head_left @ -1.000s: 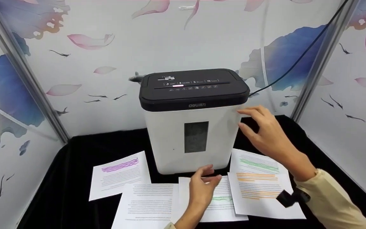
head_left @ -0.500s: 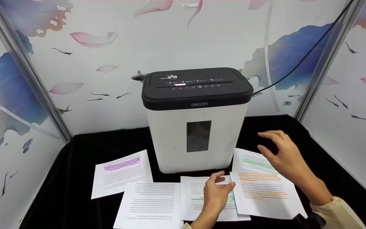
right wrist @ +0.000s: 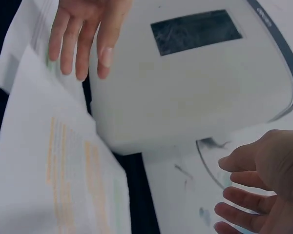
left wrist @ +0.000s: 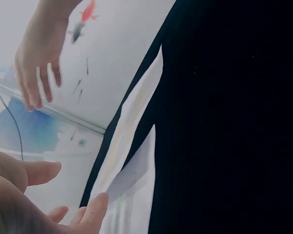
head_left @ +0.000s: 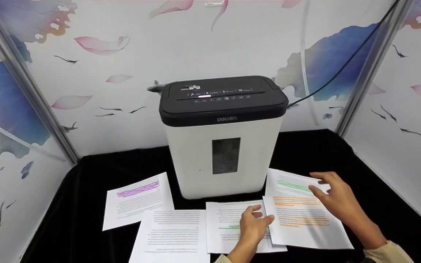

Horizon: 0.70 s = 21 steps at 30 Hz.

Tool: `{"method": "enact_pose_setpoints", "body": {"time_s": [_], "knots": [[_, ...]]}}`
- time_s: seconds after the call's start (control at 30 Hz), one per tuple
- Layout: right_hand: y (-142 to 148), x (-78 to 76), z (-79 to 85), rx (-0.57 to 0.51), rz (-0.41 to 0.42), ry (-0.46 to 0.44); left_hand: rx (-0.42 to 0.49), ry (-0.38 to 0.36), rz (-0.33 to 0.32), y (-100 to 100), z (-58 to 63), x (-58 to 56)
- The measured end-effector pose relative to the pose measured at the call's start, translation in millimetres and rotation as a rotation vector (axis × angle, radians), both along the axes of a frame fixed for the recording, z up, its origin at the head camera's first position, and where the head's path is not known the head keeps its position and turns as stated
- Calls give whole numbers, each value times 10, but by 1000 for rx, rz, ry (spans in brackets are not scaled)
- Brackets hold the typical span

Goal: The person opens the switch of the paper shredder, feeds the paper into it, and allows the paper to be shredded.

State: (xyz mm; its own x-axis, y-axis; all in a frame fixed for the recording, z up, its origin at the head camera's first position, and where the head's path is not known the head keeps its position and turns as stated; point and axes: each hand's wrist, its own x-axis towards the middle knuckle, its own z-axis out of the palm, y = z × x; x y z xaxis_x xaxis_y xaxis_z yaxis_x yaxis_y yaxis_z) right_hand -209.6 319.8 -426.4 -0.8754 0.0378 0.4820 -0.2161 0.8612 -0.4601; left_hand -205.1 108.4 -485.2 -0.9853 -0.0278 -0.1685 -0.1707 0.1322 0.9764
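My left hand (head_left: 253, 227) hovers over the front middle sheet with green marking (head_left: 223, 233), fingers loosely bent and nothing held. Its thumb is close to the left edge of the sheet with orange lines (head_left: 298, 233). To the right, my right hand (head_left: 339, 199) is above that orange-marked sheet and the green-marked sheet (head_left: 283, 179) partly under it, thumb and fingers spread apart. In the right wrist view, the fingers of the right hand (right wrist: 254, 190) also enclose nothing. Behind the papers stands a white paper shredder (head_left: 192, 160) with a black top and a dark front window.
A sheet with purple scribble (head_left: 137, 204) and a plain printed sheet (head_left: 174, 233) lie at the left. Black cloth (head_left: 86, 190) covers the table. A black cable (head_left: 342, 76) runs up from the shredder's right side, and printed wall panels enclose the space.
My right hand has come down from beside the shredder's right side to above the right-hand sheets. My left hand has shifted right and slightly down over the middle sheet.
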Motion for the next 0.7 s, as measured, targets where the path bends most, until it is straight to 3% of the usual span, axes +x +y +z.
{"method": "enact_pose_setpoints", "body": {"time_s": [0.17,0.27,0.7], "knots": [[134,39,-172,-11,-54,-130,94,-117,-40,70,-43,4],[211,68,-254,4,-86,-228,53,-125,-33,100,-66,-1],[500,100,-494,-9,-199,-617,-220,-14,46,157,-116,-12]]}}
